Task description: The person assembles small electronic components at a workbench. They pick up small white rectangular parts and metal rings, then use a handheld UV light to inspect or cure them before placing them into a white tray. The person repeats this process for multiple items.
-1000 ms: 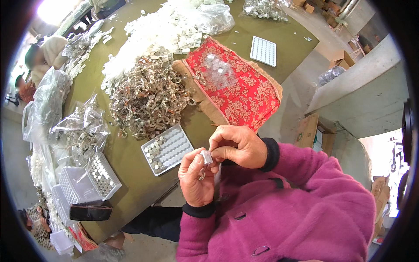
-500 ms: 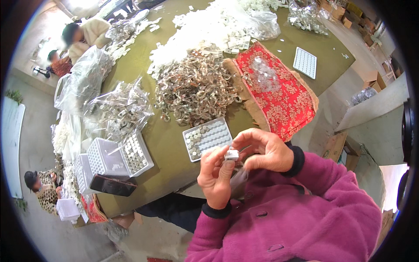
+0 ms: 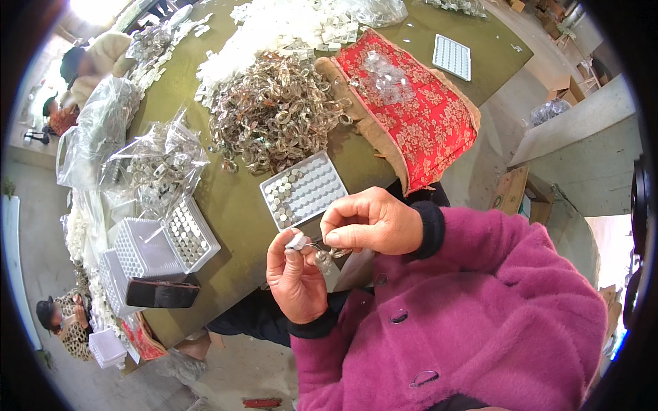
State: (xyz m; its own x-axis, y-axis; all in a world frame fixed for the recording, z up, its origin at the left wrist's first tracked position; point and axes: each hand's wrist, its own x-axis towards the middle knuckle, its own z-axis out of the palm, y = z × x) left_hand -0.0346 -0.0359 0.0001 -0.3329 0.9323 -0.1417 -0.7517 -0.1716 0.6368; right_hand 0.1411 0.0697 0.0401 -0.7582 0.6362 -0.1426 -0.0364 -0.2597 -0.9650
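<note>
My left hand is closed, pinching a small white piece between thumb and fingers. My right hand is closed in a pinch close to its right. Between the hands hangs a shiny, silvery loop-like piece, which my right fingertips seem to grip; its exact kind is too small to tell. Just beyond the hands lies a white tray with rows of recesses, partly filled with round silvery discs on its left side. Behind it rises a large heap of shiny loop-shaped pieces.
A red floral padded cloth lies right of the heap, with clear plastic bits on it. White pieces pile up behind. Stacked trays, a dark phone and plastic bags stand left. Other people sit along the far left.
My hands have moved left and drawn slightly apart. The right fingers have closed into a pinch, and a silvery piece now shows between the hands. The view has shifted too.
</note>
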